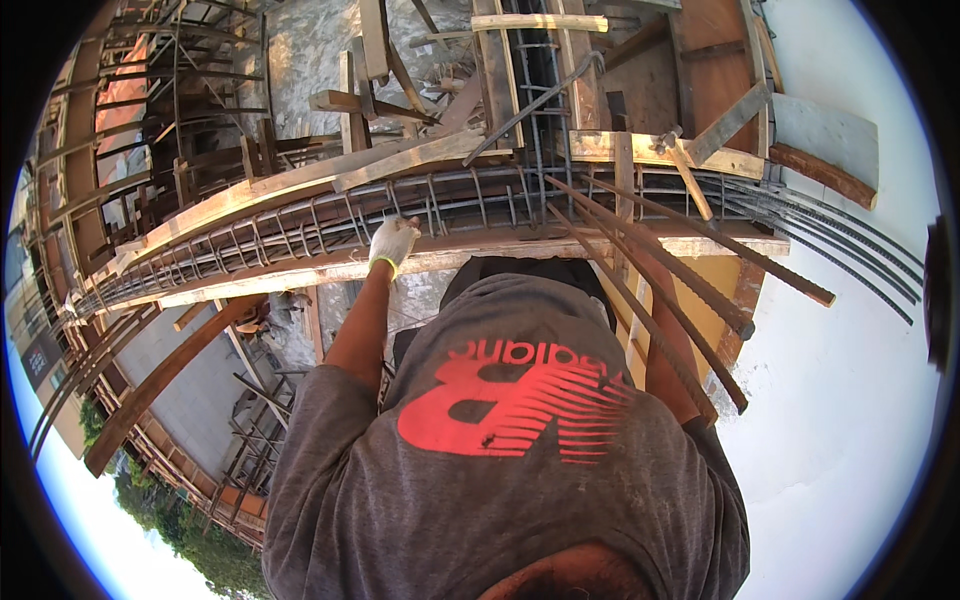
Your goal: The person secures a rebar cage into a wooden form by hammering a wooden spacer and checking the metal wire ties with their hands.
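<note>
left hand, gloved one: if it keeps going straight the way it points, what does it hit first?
The left hand points up the picture, toward the cage of steel bars in the wooden beam form. It already seems to rest on the near plank; going on, it would probably meet the bars first. Depth is unclear.

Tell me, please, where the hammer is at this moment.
In the head view, the hammer lies upper right on the wooden formwork plank, across the rebar cage, far to the right of the gloved left hand.

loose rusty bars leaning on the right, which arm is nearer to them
Right. The right forearm lies just behind the loose bars, hand hidden. The gloved left hand rests on the wooden form board, well off to their left.
</note>
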### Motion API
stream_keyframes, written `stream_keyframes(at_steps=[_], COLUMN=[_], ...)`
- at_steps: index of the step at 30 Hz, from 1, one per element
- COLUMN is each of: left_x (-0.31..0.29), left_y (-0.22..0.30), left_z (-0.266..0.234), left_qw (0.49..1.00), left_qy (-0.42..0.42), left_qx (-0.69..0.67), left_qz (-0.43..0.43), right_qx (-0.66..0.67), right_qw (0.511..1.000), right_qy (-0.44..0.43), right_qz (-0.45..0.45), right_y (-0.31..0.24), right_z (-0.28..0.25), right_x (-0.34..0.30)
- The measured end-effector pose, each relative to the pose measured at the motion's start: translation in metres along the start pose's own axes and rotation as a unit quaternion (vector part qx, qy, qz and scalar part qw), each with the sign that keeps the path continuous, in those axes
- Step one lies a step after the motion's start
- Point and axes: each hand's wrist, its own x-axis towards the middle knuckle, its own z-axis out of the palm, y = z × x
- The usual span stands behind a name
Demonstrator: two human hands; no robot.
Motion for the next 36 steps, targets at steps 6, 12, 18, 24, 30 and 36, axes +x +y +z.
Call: stream_keyframes(at_steps=[6, 12, 18, 24, 30, 36], left_x=[0.007, -0.007, 0.004, 0.019, 0.058, 0.062], left_y=[-0.002, 0.035, 0.077, 0.173, 0.198, 0.181], left_z=[0.000, -0.001, 0.004, 0.029, 0.052, 0.030], left_qw=[0.998, 0.992, 0.979, 0.944, 0.934, 0.935], left_qy=[-0.038, 0.000, 0.024, 0.057, 0.069, 0.034], left_qx=[0.045, 0.109, 0.150, 0.236, 0.255, 0.210], left_qz=[0.006, 0.059, 0.133, 0.222, 0.242, 0.285], right_qx=[-0.165, -0.209, -0.250, -0.286, -0.186, -0.094], right_qw=[0.960, 0.940, 0.924, 0.919, 0.967, 0.984], right_qy=[0.227, 0.202, 0.147, 0.126, 0.151, 0.118], right_qz=[0.010, 0.177, 0.249, 0.240, 0.089, 0.094], right_y=[0.044, 0.022, 0.021, 0.042, 0.088, 0.094], right_z=[-0.033, -0.088, -0.090, -0.099, -0.102, -0.072], right_x=[0.048, 0.080, 0.104, 0.115, 0.102, 0.096])
